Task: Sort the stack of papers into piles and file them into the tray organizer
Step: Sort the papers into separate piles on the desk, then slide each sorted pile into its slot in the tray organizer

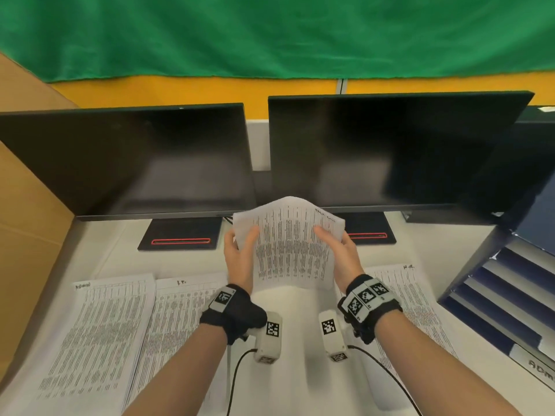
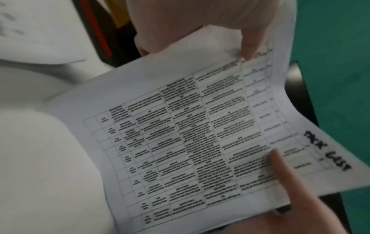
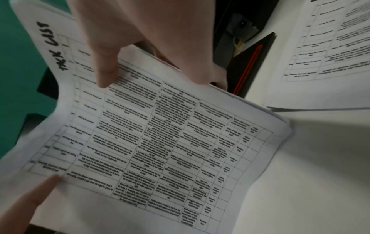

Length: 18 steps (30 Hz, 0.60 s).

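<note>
A thin stack of printed table sheets (image 1: pixel 289 250), with "TASK LIST" handwritten at its far right corner, is held up above the desk and bows upward in the middle. My left hand (image 1: pixel 240 250) grips its left edge, thumb on top (image 2: pixel 248 47). My right hand (image 1: pixel 335 247) grips the right edge, its thumb (image 3: pixel 106 76) lying just below the handwritten title. The dark tray organizer (image 1: pixel 507 298) stands at the right with stepped shelves. Sorted piles lie flat on the desk: two at the left (image 1: pixel 99 334) (image 1: pixel 183 307) and one at the right (image 1: pixel 402 292).
Two dark monitors (image 1: pixel 132 163) (image 1: pixel 390 151) stand close behind the held sheets, their bases (image 1: pixel 180 235) on the white desk (image 1: pixel 300 370). A cardboard panel (image 1: pixel 27 223) borders the left side. Wrist-camera cables trail under both forearms.
</note>
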Each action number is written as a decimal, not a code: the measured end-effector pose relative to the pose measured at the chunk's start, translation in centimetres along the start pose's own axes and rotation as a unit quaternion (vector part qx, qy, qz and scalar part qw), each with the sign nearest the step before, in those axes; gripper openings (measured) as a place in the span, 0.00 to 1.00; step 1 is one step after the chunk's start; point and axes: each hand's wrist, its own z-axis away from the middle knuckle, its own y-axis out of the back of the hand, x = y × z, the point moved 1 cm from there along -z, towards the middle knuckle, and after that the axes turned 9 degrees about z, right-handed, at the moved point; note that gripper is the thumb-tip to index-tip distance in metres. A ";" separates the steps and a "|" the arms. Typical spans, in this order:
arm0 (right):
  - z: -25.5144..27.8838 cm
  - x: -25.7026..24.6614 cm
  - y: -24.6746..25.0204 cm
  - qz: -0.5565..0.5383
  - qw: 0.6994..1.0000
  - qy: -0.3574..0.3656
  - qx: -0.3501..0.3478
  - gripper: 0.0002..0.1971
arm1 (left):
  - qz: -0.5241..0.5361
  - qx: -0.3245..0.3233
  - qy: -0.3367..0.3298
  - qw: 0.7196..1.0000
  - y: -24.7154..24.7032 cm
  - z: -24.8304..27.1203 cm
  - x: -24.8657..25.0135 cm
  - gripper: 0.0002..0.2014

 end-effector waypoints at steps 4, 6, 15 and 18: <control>-0.4 0.3 -0.1 -0.031 0.999 -0.024 0.011 0.20 | 0.002 0.017 0.022 1.000 -0.3 -0.3 -0.6 0.06; -0.3 0.4 -0.2 -0.028 0.999 -0.027 0.028 0.19 | -0.016 0.018 0.027 0.999 -0.1 -0.4 -1.7 0.09; 0.8 2.5 0.0 0.065 0.995 -0.068 0.039 0.19 | -0.104 0.023 0.033 0.994 0.6 -1.1 -3.8 0.12; 1.7 1.6 1.2 0.061 0.995 -0.020 0.071 0.18 | -0.132 0.013 -0.019 0.991 -1.0 -0.8 -2.9 0.14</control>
